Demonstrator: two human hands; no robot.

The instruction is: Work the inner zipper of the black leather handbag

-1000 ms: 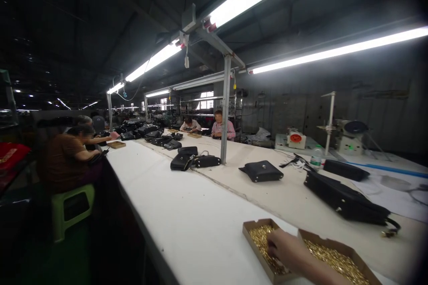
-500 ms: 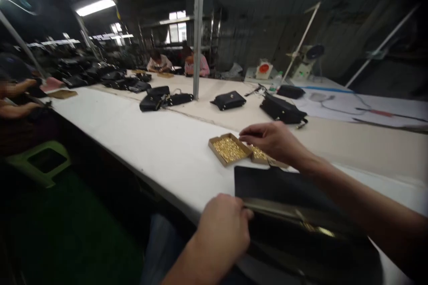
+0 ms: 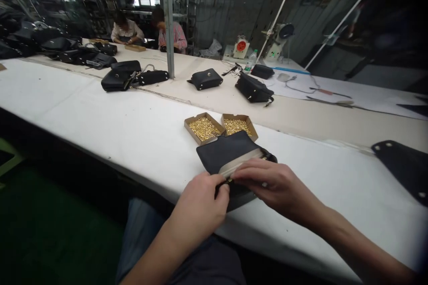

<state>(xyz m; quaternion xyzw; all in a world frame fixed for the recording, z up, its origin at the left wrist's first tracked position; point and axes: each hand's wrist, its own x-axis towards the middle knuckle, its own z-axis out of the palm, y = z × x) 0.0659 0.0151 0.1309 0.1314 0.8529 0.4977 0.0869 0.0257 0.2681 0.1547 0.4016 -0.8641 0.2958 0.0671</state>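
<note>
A small black bag (image 3: 230, 153) lies at the near edge of the white table (image 3: 110, 120), its flap up and a pale inner edge showing. My left hand (image 3: 200, 207) grips the bag's near left side. My right hand (image 3: 274, 187) pinches the bag's opening beside it, fingertips almost touching the left thumb; something small and gold shows between them. Just beyond the bag stand two shallow cardboard boxes, the left box (image 3: 203, 128) and the right box (image 3: 238, 125), both filled with small gold pieces.
Several black bags (image 3: 205, 79) lie further along the table, near a metal post (image 3: 168, 22). A black piece with rivets (image 3: 401, 169) lies at the right. Two seated people (image 3: 127, 31) work at the far end. Sewing machines (image 3: 277, 40) stand behind.
The view has dropped from the room to the table. My right hand left the boxes of gold pieces and came down to the bag's opening. My left hand stays on the bag.
</note>
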